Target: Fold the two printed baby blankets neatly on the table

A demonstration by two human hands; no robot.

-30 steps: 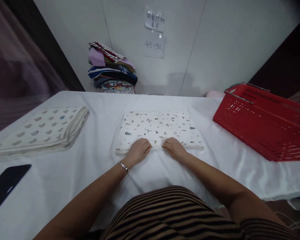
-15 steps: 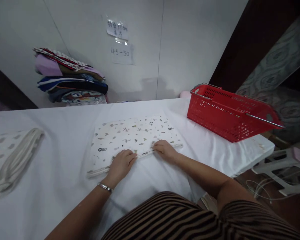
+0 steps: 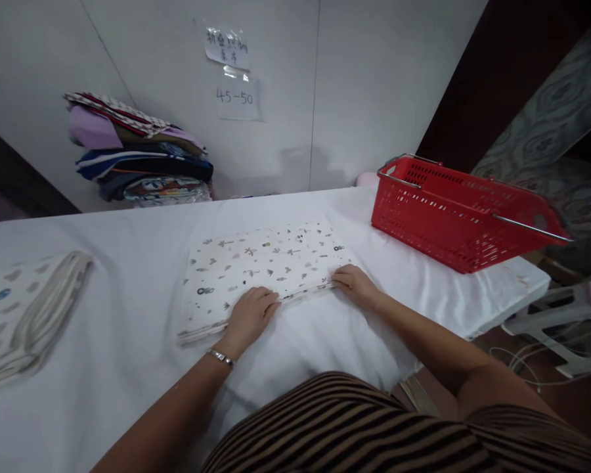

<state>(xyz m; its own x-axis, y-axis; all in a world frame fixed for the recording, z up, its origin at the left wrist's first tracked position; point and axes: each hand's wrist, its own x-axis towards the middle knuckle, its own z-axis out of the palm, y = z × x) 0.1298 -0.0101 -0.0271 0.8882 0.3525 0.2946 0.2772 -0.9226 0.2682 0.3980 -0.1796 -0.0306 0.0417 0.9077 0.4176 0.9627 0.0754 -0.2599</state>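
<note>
A folded white cloth (image 3: 261, 263) with small palm, leaf and animal-like prints lies flat before me. Its layered near edge faces my body. My left hand (image 3: 253, 314) is closed on that edge near the middle, thumb on the near side and fingers over the top. Farther right, toward the cloth's near right corner, my right hand (image 3: 355, 285) pinches the same edge. A bracelet (image 3: 221, 357) circles my left wrist.
Another folded cloth (image 3: 24, 309) with thick layered edges lies at the left of the white-covered table (image 3: 132, 263). At the back right stands a red basket (image 3: 438, 217) with metal handles. A stack of folded fabrics (image 3: 142, 154) rises behind the table; a white plastic stool (image 3: 561, 322) stands right.
My right hand has slid right along the near edge, toward the cloth's corner. My left hand stays on the edge at about the same spot. The view has shifted slightly.
</note>
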